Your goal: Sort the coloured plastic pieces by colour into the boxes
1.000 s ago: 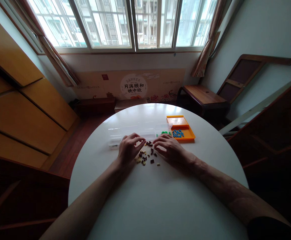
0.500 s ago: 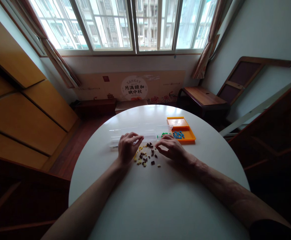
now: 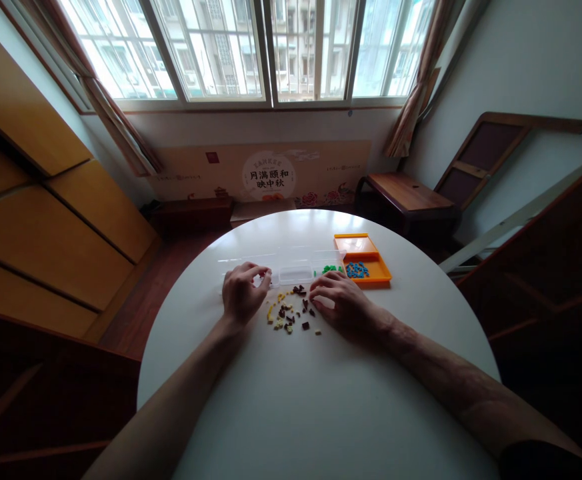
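My left hand is over the left part of a clear plastic compartment box, thumb and forefinger brought together. Whatever may be in that pinch is too small to make out. To the right of the loose pieces, my right hand rests low over the table, its fingers curled and the tips close together. I cannot see what those tips hold, if anything. Small brown building bricks and yellow bricks lie scattered between my hands. Green bricks sit in the box's right compartment.
An orange tray with blue bricks stands right of the clear box. All of this is on a round white table. Beyond its far edge are a wooden chair and a printed panel below the window.
My left hand has moved left, from beside the brick pile to the clear box's left part, uncovering yellow bricks. My right hand has shifted only slightly.
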Tool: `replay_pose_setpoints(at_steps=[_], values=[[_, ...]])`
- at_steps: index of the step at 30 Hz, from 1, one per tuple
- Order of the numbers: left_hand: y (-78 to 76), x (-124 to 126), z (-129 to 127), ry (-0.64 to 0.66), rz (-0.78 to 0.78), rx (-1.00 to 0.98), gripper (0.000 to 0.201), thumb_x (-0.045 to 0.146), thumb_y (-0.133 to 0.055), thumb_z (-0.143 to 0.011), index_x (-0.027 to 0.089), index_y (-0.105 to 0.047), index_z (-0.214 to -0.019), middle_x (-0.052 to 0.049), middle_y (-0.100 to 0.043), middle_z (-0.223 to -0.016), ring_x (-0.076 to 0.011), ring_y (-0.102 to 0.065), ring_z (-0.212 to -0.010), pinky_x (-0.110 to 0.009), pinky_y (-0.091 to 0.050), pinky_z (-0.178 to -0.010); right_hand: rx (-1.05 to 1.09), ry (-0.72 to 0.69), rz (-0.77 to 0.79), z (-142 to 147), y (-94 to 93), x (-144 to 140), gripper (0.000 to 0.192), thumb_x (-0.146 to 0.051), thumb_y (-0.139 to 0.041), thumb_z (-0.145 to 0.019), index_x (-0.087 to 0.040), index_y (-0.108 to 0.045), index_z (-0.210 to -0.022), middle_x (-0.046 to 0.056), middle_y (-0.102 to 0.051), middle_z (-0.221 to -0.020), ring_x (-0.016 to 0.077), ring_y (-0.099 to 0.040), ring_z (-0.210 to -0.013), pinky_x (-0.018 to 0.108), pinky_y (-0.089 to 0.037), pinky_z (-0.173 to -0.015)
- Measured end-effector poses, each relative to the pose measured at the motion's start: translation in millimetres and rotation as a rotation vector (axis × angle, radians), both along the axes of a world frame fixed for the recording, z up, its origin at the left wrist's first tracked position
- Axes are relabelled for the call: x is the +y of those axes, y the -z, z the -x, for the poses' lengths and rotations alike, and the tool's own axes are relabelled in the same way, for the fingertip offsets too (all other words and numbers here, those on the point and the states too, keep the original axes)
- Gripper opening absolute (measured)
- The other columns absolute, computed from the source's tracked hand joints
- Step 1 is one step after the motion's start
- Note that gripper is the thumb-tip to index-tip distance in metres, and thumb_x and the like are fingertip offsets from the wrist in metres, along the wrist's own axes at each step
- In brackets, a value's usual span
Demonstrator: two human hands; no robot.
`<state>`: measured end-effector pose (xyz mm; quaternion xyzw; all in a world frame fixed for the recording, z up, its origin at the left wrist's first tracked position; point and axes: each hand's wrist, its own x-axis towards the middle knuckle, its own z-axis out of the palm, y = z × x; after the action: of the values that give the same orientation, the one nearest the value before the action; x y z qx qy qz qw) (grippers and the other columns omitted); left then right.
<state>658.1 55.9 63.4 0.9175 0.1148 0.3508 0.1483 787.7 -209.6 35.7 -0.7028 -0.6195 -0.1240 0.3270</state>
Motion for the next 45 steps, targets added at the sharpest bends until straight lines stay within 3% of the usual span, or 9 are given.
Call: replay_pose_setpoints(at_steps=[6,13,18,24,35,45], values=[[-2.1,-2.2,0.7,0.029,0.022,-0.037,0.018,0.031,-0.068,-0.102,0.025,-0.083,-0.095,-0.002,-0.078,-0.091,-0.0196,-0.064,-0.074,-0.04,-0.048,-0.089,-0.016,-0.006,-0.01,-1.9,-1.7,-0.6,0.008,-0.022,-0.07,-0.106,-0.025,-0.076,-0.102,0.006,-0.081,-0.111,0.0246,-0.068,-0.103,0.045,-0.055,-0.102],[1.6,-30.3,6.9,0.41,0.062,0.031,0.019,0.042,-0.075,-0.103,0.027,-0.084,-0.095,-0.002,-0.079,-0.094,-0.0171,-0.07,-0.078,-0.038,-0.051,-0.091,0.013,-0.027,-0.097,2.3,-13.2,-2.5,0.012,-0.026,-0.066,-0.112,-0.024,-0.075,-0.104,0.005,-0.08,-0.098,0.0219,-0.068,-0.092,0.037,-0.058,-0.088],[13.1,-40.3,3.3,0.55,0.035,0.044,0.017,0.045,-0.079,-0.101,0.028,-0.084,-0.1,-0.002,-0.082,-0.1,-0.0179,-0.075,-0.083,-0.037,-0.051,-0.087,0.021,-0.066,-0.098,3.8,-12.3,-3.0,0.008,-0.024,-0.067,-0.111,-0.025,-0.075,-0.11,0.005,-0.082,-0.104,0.0216,-0.069,-0.092,0.036,-0.061,-0.085],[16.1,-38.1,0.7,0.577,-0.029,0.043,0.018,0.044,-0.077,-0.103,0.028,-0.085,-0.099,-0.003,-0.083,-0.099,-0.0171,-0.076,-0.082,-0.036,-0.053,-0.086,0.04,-0.09,-0.115,5.6,-9.0,-1.7,0.005,-0.024,-0.072,-0.108,-0.025,-0.074,-0.113,0.004,-0.081,-0.101,0.0202,-0.072,-0.091,0.035,-0.063,-0.086],[14.5,-36.1,2.0,0.564,0.006,0.024,0.015,0.039,-0.076,-0.103,0.027,-0.083,-0.097,-0.003,-0.082,-0.098,-0.0156,-0.073,-0.076,-0.036,-0.052,-0.085,0.053,-0.111,-0.111,7.3,-10.5,-3.5,0.011,-0.02,-0.071,-0.108,-0.025,-0.073,-0.117,0.005,-0.082,-0.107,0.0195,-0.076,-0.095,0.035,-0.065,-0.089],[9.0,-35.9,4.7,0.54,-0.1,0.014,0.011,0.035,-0.076,-0.102,0.031,-0.086,-0.101,-0.001,-0.084,-0.1,-0.0168,-0.078,-0.086,-0.037,-0.051,-0.086,0.093,-0.14,-0.071,5.3,-8.7,-3.3,0.022,-0.017,-0.068,-0.106,-0.026,-0.07,-0.126,0.006,-0.081,-0.111,0.0213,-0.077,-0.097,0.037,-0.065,-0.089]])
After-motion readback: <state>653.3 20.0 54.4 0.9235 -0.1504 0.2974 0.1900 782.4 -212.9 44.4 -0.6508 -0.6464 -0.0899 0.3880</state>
